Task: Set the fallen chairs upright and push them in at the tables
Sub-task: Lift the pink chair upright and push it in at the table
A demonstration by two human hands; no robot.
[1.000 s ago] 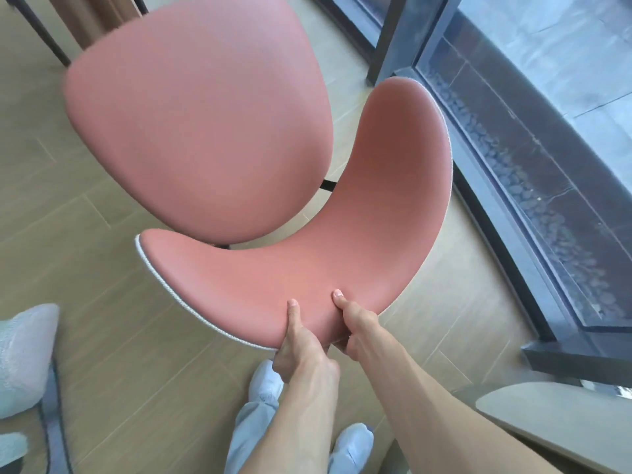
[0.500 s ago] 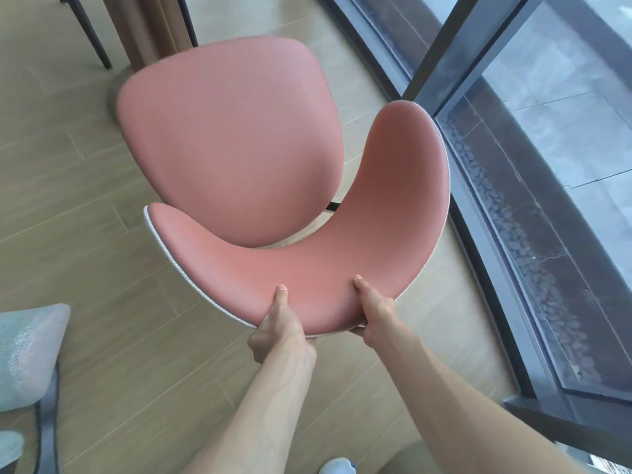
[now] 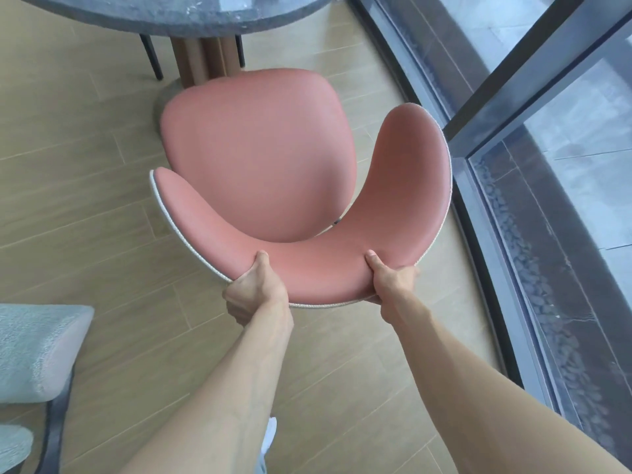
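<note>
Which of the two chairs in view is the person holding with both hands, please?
The pink chair facing the round table: the left hand and right hand grip its backrest. The grey chair at the left edge is untouched.

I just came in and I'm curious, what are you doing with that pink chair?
A person grips the curved backrest of the pink chair with both hands, left hand and right hand. The chair stands upright on the wood floor, facing the round grey table. It is not yet pushed in under the table.
</note>
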